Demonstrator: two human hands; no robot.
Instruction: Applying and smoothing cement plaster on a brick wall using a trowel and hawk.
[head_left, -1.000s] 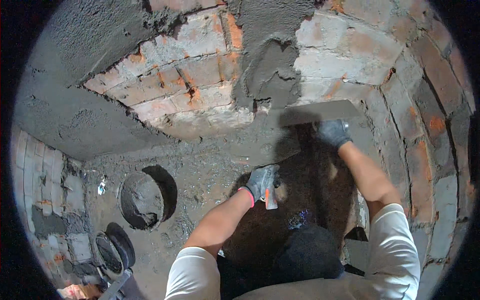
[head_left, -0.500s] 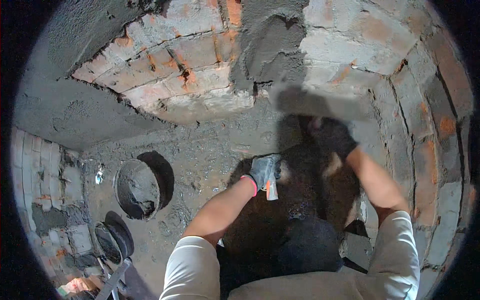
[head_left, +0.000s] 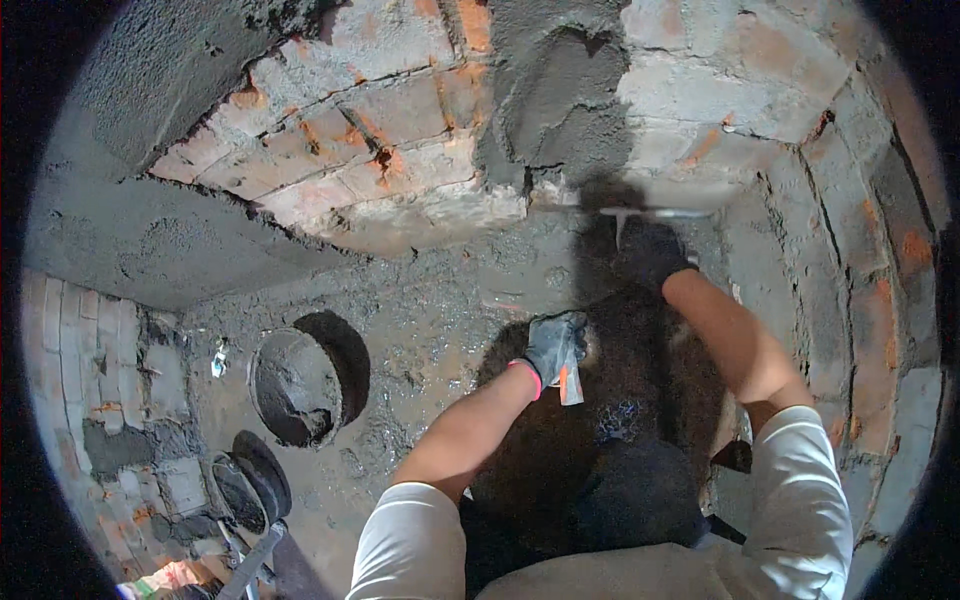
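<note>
Dark-gloved right hand (head_left: 652, 258) is wrapped round a flat metal trowel (head_left: 665, 213) by the far brick wall (head_left: 700, 98); grey-gloved left hand (head_left: 556, 345) looks curled (can't tell around what, if anything). Left side: round dark bucket (head_left: 270, 415) with grey mortar (head_left: 288, 372) inside.

I see my grey-gloved left hand (head_left: 556, 345) curled tight near mid-view, the bare left forearm (head_left: 470, 430) slanting up from lower left. My dark-gloved right hand (head_left: 652, 255) is clenched farther forward, the bare right forearm (head_left: 735, 335) angling in from lower right.
</note>
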